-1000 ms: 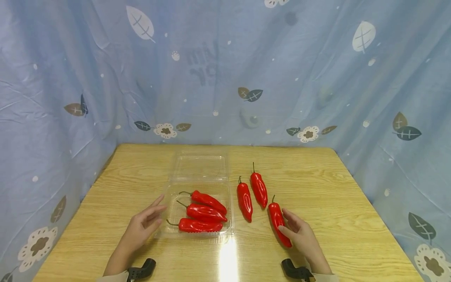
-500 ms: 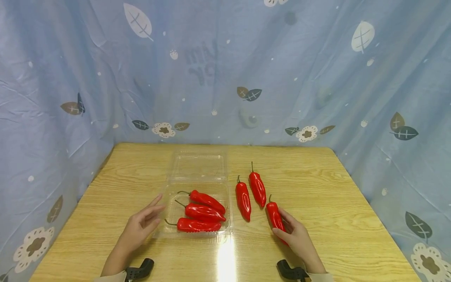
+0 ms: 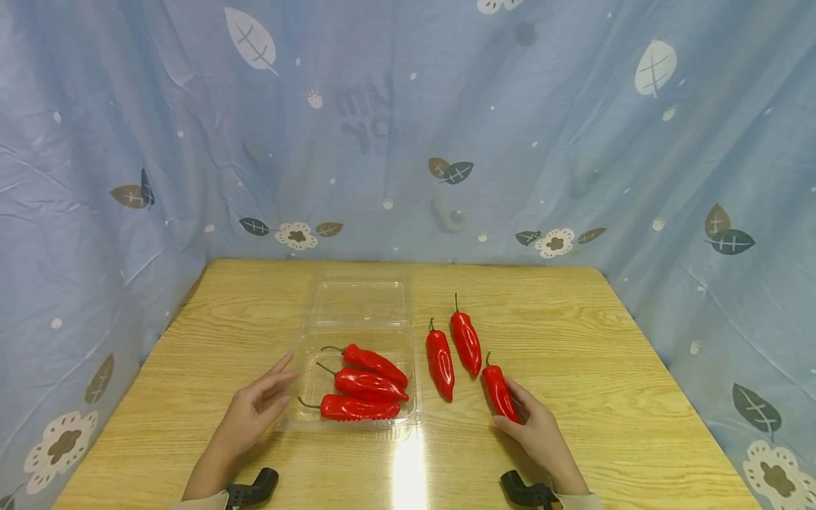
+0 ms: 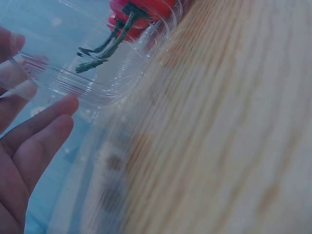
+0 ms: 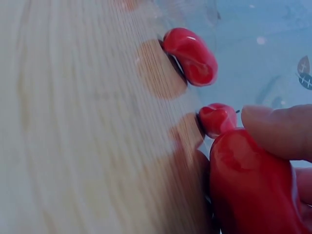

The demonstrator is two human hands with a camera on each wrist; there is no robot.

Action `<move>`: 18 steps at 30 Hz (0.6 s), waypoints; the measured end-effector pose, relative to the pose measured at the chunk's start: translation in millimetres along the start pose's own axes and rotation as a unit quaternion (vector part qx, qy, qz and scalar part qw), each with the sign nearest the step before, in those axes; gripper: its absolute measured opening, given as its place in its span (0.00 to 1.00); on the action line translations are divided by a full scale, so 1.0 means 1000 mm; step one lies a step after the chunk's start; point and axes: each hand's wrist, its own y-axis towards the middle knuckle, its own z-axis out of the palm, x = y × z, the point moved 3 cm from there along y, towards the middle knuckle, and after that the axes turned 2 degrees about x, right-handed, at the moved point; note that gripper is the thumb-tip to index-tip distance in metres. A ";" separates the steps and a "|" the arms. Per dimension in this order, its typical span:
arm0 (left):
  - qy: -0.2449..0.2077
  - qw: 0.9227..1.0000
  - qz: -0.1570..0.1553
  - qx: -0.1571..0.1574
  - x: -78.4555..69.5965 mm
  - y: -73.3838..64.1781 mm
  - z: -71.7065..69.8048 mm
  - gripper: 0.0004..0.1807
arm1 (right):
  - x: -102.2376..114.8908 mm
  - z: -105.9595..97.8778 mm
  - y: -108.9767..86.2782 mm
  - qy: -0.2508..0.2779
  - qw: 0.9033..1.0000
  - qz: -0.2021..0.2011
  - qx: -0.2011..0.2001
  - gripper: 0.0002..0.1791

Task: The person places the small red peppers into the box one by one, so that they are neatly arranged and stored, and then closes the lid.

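My right hand (image 3: pixel 538 432) pinches a glossy red chili pepper (image 3: pixel 498 392) between thumb and fingers, its green stem pointing away from me. In the right wrist view the thumb lies along the top of this pepper (image 5: pixel 253 185), close over the wood. Beside the clear plastic clamshell box (image 3: pixel 417 375), at its left edge, my left hand (image 3: pixel 248 414) is held with fingers loosely spread. The left wrist view has its fingertips right at the box's rim (image 4: pixel 73 87). Several red peppers (image 3: pixel 370 386) lie in the box's base, stems to the left.
Two more red chili peppers, one nearer the box (image 3: pixel 440 365) and one farther back (image 3: pixel 466 343), lie on the wooden table (image 3: pixel 574 319). The box's lid (image 3: pixel 360 301) is folded back behind its base. A blue patterned curtain (image 3: pixel 395 127) encloses the table's back and sides.
My right hand has moved slightly left and its thumb and fingers have come round the pepper, which has shifted a little left. The left hand stays where it was.
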 end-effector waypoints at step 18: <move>-0.002 1.000 -0.013 0.016 -0.001 0.000 0.000 0.18 | 0.003 -0.004 -0.004 -0.037 0.997 -0.053 -0.035 0.35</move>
